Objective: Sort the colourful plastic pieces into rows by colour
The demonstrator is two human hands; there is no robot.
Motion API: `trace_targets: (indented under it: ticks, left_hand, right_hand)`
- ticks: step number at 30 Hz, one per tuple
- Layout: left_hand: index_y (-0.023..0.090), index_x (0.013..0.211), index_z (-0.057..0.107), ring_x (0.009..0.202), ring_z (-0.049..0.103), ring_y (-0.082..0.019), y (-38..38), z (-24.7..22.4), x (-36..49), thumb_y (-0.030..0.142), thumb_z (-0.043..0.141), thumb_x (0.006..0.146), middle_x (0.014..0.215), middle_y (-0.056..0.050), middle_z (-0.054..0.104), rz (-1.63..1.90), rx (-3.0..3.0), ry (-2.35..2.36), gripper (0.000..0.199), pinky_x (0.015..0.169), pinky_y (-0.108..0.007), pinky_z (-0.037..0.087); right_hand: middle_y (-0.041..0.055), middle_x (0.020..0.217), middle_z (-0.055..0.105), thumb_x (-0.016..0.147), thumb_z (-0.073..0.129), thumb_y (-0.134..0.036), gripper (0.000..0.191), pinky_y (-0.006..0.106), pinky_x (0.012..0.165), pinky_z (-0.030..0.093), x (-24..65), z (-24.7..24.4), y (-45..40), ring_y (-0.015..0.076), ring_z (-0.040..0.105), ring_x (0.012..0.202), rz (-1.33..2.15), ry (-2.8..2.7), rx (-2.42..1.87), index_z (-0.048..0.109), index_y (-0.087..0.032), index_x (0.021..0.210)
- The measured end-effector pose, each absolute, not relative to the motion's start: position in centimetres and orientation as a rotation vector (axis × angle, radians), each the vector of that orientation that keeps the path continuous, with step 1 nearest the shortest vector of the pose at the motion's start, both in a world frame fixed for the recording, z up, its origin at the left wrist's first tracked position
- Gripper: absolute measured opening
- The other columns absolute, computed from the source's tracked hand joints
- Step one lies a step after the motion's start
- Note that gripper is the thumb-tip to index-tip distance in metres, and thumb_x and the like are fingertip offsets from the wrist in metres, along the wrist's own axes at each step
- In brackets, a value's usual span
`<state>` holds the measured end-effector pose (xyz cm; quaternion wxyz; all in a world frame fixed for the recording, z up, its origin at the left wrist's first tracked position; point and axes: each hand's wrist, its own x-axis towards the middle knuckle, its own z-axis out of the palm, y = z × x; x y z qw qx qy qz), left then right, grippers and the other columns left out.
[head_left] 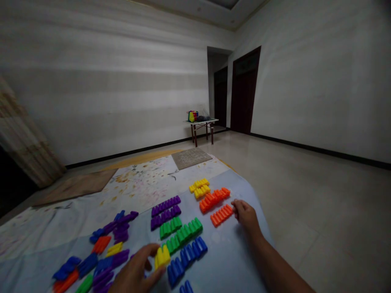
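My left hand (pixel 139 268) pinches a yellow ridged piece (pixel 162 257) between thumb and fingers, near the left end of the green row (pixel 184 235). At the right, my right hand (pixel 243 211) has its fingers closed at the right end of the shorter orange row (pixel 221 215); whether it grips that row's end piece is hidden. Behind lie a longer orange row (pixel 214 199) and two yellow rows (pixel 199 188). Purple rows (pixel 166 211) and a short green row (pixel 170 227) sit left of centre. Blue pieces (pixel 187 260) line up nearest me.
A loose heap of mixed pieces (pixel 104 260) covers the cloth at the left. The cloth-covered table (pixel 241 260) has a rounded right edge. Flat boards (pixel 191 158) lie toward its far side. A small table (pixel 201 121) with a colourful bag stands by the far wall.
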<state>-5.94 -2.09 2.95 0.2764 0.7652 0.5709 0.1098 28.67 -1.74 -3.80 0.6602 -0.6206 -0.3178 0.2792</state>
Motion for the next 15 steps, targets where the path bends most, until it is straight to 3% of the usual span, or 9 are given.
trace_targets:
  ticks: [5, 15]
  left_hand:
    - [0.020, 0.106, 0.055, 0.083, 0.058, -0.018, 2.1, 5.3, -1.5, 0.050, 0.052, 0.069, 0.102, -0.004, 0.063, 0.401, 2.131, 1.538, 0.048, 0.076, -0.029, 0.044]
    - [0.018, 0.111, 0.054, 0.094, 0.057, -0.017, 9.2, 3.7, 5.8, 0.042, 0.053, 0.072, 0.107, -0.007, 0.062, 0.371, 2.257, 1.585, 0.045, 0.079, -0.025, 0.040]
  right_hand:
    - [-0.0001, 0.055, 0.056, 0.070, 0.048, -0.054, 0.041, 0.025, 0.052, 0.040, 29.6, -5.2, 0.6, 0.0146, 0.050, 0.053, 0.403, -0.673, -1.487, 0.062, -0.016, 0.067]
    - [0.0016, 0.059, 0.060, 0.074, 0.047, -0.052, 0.040, 0.025, 0.058, 0.041, 29.9, -6.3, 1.0, 0.0163, 0.053, 0.060, 0.381, -0.766, -1.520, 0.063, -0.016, 0.070]
